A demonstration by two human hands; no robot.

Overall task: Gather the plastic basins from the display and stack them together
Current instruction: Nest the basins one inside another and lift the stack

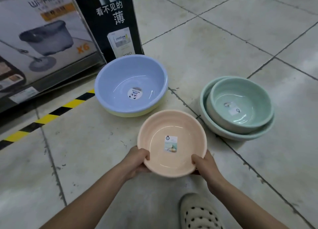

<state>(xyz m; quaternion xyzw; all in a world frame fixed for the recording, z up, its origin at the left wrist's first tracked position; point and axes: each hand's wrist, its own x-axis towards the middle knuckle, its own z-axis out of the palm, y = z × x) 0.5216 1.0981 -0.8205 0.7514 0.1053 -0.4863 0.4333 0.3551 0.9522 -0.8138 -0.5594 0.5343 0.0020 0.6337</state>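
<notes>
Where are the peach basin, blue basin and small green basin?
peach basin (185,142): head view, floor right of label
blue basin (132,80): head view, inner surface above sticker
small green basin (247,101): head view, floor right of label

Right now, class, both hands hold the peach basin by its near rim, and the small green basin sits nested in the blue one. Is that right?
No: the head view shows the small green basin nested in the larger green basin, not the blue basin. The rest stands.

Soft overhead light, glints in blue basin (111,84), blurry edges
</notes>
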